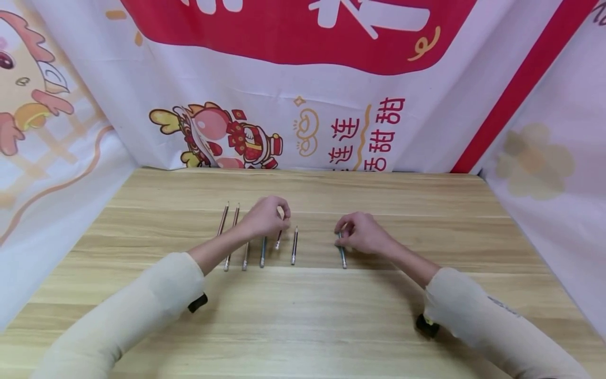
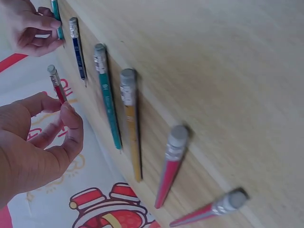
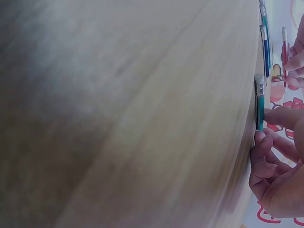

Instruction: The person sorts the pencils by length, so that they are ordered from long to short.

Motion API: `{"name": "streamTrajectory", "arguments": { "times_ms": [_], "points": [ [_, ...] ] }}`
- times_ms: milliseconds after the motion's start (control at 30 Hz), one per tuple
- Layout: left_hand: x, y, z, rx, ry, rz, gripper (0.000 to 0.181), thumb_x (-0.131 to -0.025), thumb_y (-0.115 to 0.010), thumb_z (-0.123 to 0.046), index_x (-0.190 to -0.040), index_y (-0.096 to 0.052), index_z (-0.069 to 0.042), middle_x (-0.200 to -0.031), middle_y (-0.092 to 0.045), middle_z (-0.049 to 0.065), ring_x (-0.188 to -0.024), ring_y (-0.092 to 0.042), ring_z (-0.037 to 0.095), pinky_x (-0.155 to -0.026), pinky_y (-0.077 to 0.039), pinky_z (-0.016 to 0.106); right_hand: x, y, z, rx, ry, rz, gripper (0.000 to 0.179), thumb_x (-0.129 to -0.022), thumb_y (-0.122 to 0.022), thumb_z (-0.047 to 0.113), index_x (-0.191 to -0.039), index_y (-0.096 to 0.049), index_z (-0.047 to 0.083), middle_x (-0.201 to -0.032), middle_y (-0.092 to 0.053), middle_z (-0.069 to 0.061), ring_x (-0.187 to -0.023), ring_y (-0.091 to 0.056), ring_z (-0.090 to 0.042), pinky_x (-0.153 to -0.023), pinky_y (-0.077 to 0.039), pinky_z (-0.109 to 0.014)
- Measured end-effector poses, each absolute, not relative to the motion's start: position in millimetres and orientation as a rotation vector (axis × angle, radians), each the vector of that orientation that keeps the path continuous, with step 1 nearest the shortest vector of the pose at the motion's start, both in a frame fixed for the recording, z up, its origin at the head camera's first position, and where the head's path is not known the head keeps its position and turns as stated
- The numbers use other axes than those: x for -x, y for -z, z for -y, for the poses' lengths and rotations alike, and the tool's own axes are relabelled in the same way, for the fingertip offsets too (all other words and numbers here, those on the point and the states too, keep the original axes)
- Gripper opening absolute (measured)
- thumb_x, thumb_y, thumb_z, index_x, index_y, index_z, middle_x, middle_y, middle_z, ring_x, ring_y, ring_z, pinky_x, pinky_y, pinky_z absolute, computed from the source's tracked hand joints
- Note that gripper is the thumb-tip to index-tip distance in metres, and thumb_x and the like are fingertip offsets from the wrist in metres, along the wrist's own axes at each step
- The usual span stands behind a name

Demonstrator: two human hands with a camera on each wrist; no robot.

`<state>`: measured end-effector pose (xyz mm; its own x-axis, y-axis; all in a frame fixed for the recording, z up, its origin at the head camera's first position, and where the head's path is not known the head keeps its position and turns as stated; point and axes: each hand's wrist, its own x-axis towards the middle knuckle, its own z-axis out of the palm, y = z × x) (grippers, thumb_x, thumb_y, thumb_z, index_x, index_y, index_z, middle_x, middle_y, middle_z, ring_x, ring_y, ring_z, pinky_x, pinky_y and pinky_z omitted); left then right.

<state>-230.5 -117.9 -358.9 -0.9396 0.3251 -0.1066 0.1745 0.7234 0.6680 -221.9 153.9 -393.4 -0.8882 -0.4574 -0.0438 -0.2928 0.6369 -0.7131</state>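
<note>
My left hand (image 1: 270,216) pinches a red pencil (image 2: 58,88) between thumb and fingertips, its silver eraser end pointing up in the left wrist view; it looks raised off the table. My right hand (image 1: 363,232) pinches a teal pencil (image 1: 343,257), which lies at or very near the tabletop, eraser end toward me. Between the hands lies a dark blue pencil (image 1: 294,246). Left of the raised pencil, a teal pencil (image 2: 108,97), a yellow pencil (image 2: 130,128) and two red pencils (image 2: 168,171) lie in a spaced row. My left forearm partly covers this row in the head view.
The wood-grain table (image 1: 303,321) carries the pencils around its middle. A printed white and red cloth (image 1: 284,79) hangs behind its far edge, and more cloth stands at both sides. A black object (image 1: 427,326) shows under the right sleeve.
</note>
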Motion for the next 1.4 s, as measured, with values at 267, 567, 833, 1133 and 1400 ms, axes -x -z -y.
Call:
{"name": "streamTrajectory", "arguments": {
  "times_ms": [267,567,833,1133,1400],
  "points": [
    [232,365,124,-0.386,-0.956,-2.711,0.008,-0.086,-0.072,0.002,-0.089,-0.068,-0.005,-0.082,-0.069,0.008,-0.061,-0.059,0.013,-0.055,-0.048,0.023,219,390,-149,0.655,0.908,-2.734,0.017,-0.083,-0.080,0.005,-0.098,-0.072,0.002,-0.072,-0.064,0.001,-0.065,-0.056,-0.011,-0.062,-0.047,-0.026],
    [233,367,127,-0.395,-0.909,-2.694,0.008,-0.085,-0.071,0.004,-0.088,-0.070,-0.003,-0.093,-0.068,0.012,-0.062,-0.057,0.012,-0.057,-0.048,0.023,217,389,-148,0.688,0.836,-2.742,0.016,-0.089,-0.080,0.011,-0.100,-0.070,0.004,-0.073,-0.062,0.001,-0.067,-0.055,-0.011,-0.067,-0.048,-0.030],
    [234,367,128,-0.387,-0.904,-2.688,0.011,-0.084,-0.071,0.007,-0.084,-0.069,-0.004,-0.095,-0.068,0.014,-0.063,-0.058,0.013,-0.057,-0.049,0.023,217,389,-149,0.708,0.831,-2.778,0.013,-0.086,-0.074,0.002,-0.099,-0.070,0.003,-0.071,-0.064,0.001,-0.064,-0.058,-0.011,-0.068,-0.052,-0.030],
    [236,370,128,-0.378,-0.902,-2.671,0.009,-0.083,-0.071,0.007,-0.087,-0.070,-0.001,-0.082,-0.067,0.009,-0.059,-0.058,0.012,-0.056,-0.049,0.022,217,387,-148,0.645,0.851,-2.778,0.013,-0.084,-0.073,0.003,-0.097,-0.071,0.005,-0.071,-0.067,0.001,-0.061,-0.061,-0.011,-0.067,-0.053,-0.030],
    [236,370,125,-0.351,-0.908,-2.646,0.009,-0.083,-0.072,0.007,-0.086,-0.071,-0.001,-0.075,-0.065,0.008,-0.054,-0.055,0.011,-0.048,-0.045,0.020,218,388,-151,0.578,0.961,-2.725,0.011,-0.088,-0.071,0.003,-0.099,-0.071,0.005,-0.070,-0.067,-0.001,-0.057,-0.059,-0.012,-0.055,-0.049,-0.028]
  ]
}}
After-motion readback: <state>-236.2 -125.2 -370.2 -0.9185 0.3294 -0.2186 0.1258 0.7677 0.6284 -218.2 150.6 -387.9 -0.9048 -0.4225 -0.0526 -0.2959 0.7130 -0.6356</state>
